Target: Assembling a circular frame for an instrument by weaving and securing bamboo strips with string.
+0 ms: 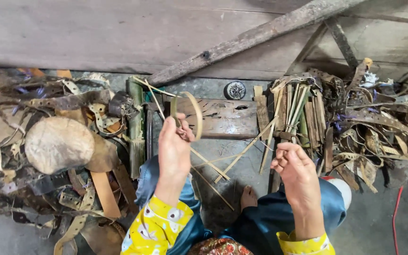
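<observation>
Fingers of the left hand (174, 144) are pinched on a thin pale bamboo strip bent into a hoop (188, 114), held up before a low dark wooden block (223, 118). The right hand (294, 166) is curled shut on the long pale trailing splint (246, 148). Hoop-forming is judged under way; next, the loose end would need drawing tight. Heaps of bark strips (374, 123) flank the work.
</observation>
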